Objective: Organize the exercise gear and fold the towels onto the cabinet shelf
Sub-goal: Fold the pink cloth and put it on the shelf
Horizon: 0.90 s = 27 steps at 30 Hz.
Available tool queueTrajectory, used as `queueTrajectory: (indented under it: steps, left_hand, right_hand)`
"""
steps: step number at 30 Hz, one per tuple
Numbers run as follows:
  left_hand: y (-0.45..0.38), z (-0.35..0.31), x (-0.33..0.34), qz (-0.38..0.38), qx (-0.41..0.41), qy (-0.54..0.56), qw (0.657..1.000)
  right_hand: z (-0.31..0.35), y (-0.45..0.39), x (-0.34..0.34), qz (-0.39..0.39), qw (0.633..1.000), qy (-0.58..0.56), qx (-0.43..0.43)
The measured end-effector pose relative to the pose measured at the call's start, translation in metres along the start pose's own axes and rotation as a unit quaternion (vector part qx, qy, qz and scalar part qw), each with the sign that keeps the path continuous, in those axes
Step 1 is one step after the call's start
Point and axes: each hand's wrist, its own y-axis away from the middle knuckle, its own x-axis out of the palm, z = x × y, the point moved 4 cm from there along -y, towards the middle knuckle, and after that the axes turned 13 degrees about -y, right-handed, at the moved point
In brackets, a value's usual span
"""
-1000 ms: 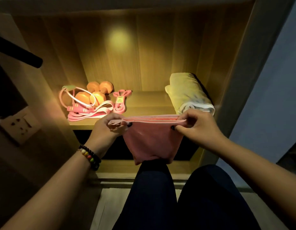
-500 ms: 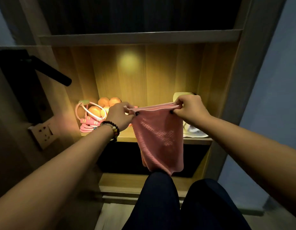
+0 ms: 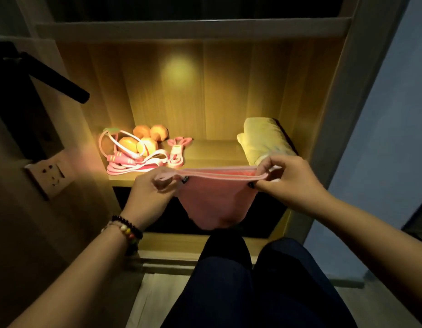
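I hold a pink towel [image 3: 215, 202] folded over, stretched level between both hands in front of the lit cabinet shelf [image 3: 212, 152]. My left hand [image 3: 149, 192] pinches its left corner and my right hand [image 3: 288, 179] pinches the right corner; the rest hangs down over my knees. On the shelf, a folded yellow-green towel [image 3: 264, 138] lies at the right. At the left lie orange dumbbells [image 3: 143, 138], a pink jump rope [image 3: 124, 157] and a pink resistance band [image 3: 178, 150].
A black handle [image 3: 56, 79] sticks out at the upper left, with a wall socket [image 3: 50, 174] below it. A dark lower compartment [image 3: 264, 216] opens under the shelf. The cabinet's right side panel [image 3: 333, 114] borders a blue-grey wall. My dark-trousered legs [image 3: 240, 285] fill the bottom.
The towel has come back toward me and lower from near the shelf, and it hangs shorter and more bunched. My hands moved apart slightly, still pinching its corners.
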Motion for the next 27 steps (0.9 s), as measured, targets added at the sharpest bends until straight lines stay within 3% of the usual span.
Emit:
queueTrajectory:
  steps: [4, 10, 16, 27]
  left_hand:
    - [0.045, 0.017, 0.014, 0.051, -0.028, 0.026, 0.998]
    - [0.086, 0.027, 0.028, 0.077, -0.054, 0.138, 0.986]
    - [0.111, 0.050, 0.037, 0.093, -0.063, 0.109, 0.988]
    - [0.133, 0.101, 0.062, 0.084, -0.296, 0.010, 0.952]
  right_hand:
    - [-0.018, 0.046, 0.004, 0.046, 0.996, -0.063, 0.052]
    - [-0.025, 0.094, 0.014, 0.068, 0.980, -0.177, 0.061]
    - [-0.050, 0.122, 0.030, 0.075, 0.968, -0.206, 0.125]
    - [-0.102, 0.148, 0.080, 0.043, 0.967, -0.151, 0.203]
